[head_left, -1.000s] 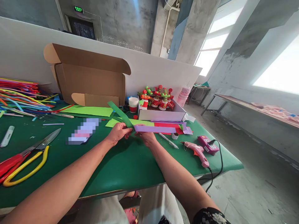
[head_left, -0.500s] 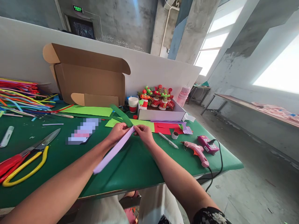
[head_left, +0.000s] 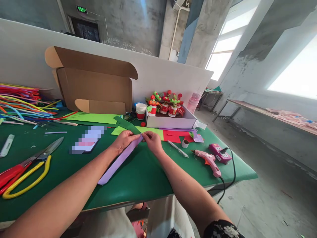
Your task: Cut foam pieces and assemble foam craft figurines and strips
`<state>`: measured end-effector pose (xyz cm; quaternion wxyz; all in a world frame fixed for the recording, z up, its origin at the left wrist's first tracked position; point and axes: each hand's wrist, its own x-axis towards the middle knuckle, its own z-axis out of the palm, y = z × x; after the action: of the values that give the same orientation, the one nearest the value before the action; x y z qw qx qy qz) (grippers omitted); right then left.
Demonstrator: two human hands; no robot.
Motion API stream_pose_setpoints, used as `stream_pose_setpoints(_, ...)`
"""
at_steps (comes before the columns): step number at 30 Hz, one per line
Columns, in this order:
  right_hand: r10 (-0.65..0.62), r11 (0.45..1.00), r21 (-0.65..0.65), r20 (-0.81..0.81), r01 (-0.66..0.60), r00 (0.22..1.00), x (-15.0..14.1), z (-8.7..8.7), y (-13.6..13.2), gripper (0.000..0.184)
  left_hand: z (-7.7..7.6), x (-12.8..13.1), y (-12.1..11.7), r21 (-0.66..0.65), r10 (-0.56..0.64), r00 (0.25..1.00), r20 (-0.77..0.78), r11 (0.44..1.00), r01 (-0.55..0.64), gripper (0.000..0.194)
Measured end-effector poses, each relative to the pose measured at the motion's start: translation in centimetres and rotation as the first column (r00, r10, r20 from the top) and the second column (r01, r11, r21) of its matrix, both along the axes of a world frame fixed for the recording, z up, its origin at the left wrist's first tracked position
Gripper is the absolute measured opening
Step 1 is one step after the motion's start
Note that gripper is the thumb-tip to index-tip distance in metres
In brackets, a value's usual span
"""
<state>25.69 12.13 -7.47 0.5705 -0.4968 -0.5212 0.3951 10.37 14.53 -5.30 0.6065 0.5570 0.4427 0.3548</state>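
Observation:
My left hand (head_left: 125, 141) pinches a green paper strip (head_left: 127, 125) and a purple paper strip (head_left: 120, 161) close to where they meet. From that joint the green strip reaches up and to the left, while the purple one slants down toward the table's front edge. My right hand (head_left: 151, 140) is closed on the same joint, its thumb and fingertip pressing the purple strip's end. Behind my hands lies light green paper (head_left: 158, 133), with red paper (head_left: 173, 135) beside it.
Big scissors (head_left: 32, 168) and a phone (head_left: 88, 140) lie left. To the right are a pen (head_left: 177, 148), a white ring (head_left: 185, 143) and a pink glue gun (head_left: 208, 160) with its cord. Behind stand paper cups (head_left: 141, 111), a white box (head_left: 170, 123) of figures and a cardboard box (head_left: 96, 86).
The purple strip has swung from pointing right to slanting down-left across the front of my left hand. The green strip's free end has dropped lower. My right fingers now pinch the joint.

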Motion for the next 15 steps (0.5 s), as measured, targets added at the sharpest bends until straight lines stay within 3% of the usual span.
stream_pose_setpoints(4,0.077,0.995,-0.048,-0.092,-0.082,0.993,-0.09,0.13,-0.07,0.026,-0.50,0.04,0.35,0.155,0.045,0.996,-0.082,0.987,-0.031,0.034)
stream_pose_setpoints(8,0.047,0.997,-0.050,-0.123,-0.053,0.991,-0.10,0.19,-0.10,0.029,-0.69,0.33,0.26,0.334,0.006,0.996,-0.088,0.942,0.023,0.033)
stream_pose_setpoints(15,0.043,0.993,-0.098,-0.241,-0.068,0.970,0.19,-0.05,0.18,0.029,0.10,0.23,-0.33,0.263,-0.037,0.989,-0.146,0.962,0.075,0.030)
